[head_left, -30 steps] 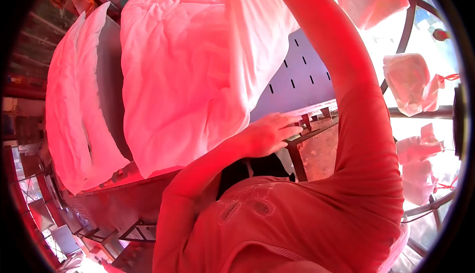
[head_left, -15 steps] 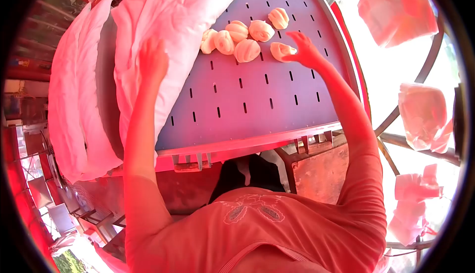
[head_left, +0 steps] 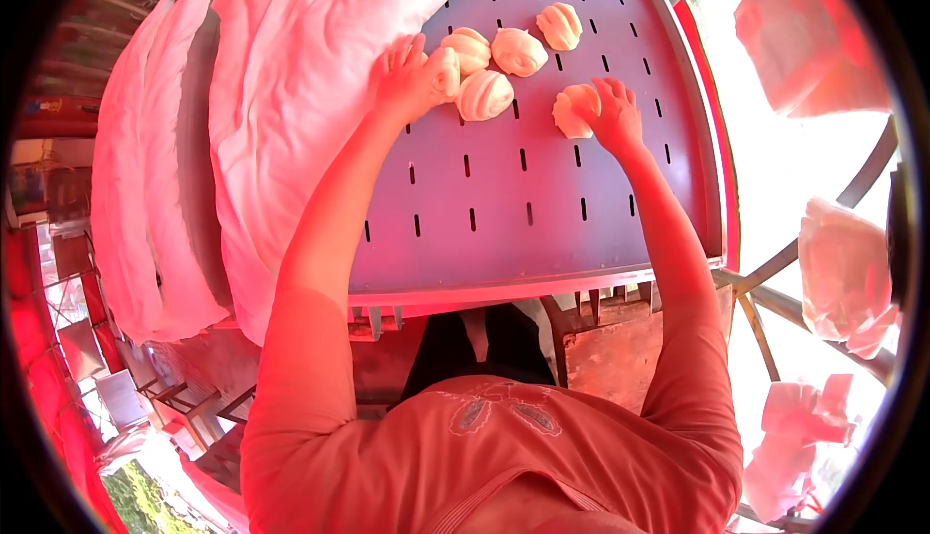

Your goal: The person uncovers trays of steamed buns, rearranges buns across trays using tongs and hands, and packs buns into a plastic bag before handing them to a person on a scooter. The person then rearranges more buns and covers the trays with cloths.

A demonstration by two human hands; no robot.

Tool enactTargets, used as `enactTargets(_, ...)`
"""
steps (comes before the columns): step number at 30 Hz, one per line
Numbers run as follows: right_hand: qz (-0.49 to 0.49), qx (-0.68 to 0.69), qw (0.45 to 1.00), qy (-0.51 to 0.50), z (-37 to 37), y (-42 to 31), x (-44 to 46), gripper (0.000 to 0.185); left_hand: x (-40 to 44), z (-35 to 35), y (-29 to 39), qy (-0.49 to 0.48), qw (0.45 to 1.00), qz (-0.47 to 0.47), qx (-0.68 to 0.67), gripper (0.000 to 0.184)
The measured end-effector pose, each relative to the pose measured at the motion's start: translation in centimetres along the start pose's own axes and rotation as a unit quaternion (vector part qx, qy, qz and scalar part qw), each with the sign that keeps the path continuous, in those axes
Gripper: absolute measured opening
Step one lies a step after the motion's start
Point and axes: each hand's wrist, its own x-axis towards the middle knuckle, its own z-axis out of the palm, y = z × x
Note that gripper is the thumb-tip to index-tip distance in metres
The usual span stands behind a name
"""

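Observation:
Several pale, swirled steamed rolls [head_left: 484, 95] lie on a slotted tabletop [head_left: 499, 210]. My left hand [head_left: 407, 79] reaches across to the left end of the group, its fingers spread, against the roll [head_left: 446, 74] at that end. Whether another roll lies under its palm is hidden. Apart from the group, at the right, a single roll [head_left: 574, 112] sits against my right hand [head_left: 616, 116]. My thumb lies over that roll, and the fingers point away from me.
A thick, pinkish-white quilt [head_left: 291, 118] covers the table's left part, its folded layers hanging over the side. A raised metal rim [head_left: 693, 137] edges the right side. Beyond it, plastic bags [head_left: 845, 268] hang on a curved frame. My body stands close to the front edge.
My left hand has moved right from the quilt to the rolls and covers the leftmost one. My right hand has shifted slightly toward me, and the single roll has moved slightly right with it.

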Motion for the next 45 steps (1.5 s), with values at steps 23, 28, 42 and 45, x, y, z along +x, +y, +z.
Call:
enactTargets(23,-0.194,0.246,0.945,-0.093,6.7,-13.9,-5.7,0.075,-10.7,-2.7,4.6,-0.253,0.910,-0.235,-0.230,0.084)
enactTargets(28,-0.191,0.189,0.956,-0.120,6.7,-14.1,-5.6,0.089,-9.3,-5.0,5.7,-0.329,0.899,-0.225,-0.182,0.089)
enactTargets(42,-0.188,0.122,0.973,-0.048,2.6,-8.2,-5.1,0.067,-10.7,-0.6,7.2,-0.106,0.966,-0.114,-0.206,0.095)
enactTargets(45,-0.159,0.100,0.977,-0.106,2.8,-9.0,-5.5,0.076,-10.4,-1.5,7.3,-0.116,0.968,-0.112,-0.193,0.095)
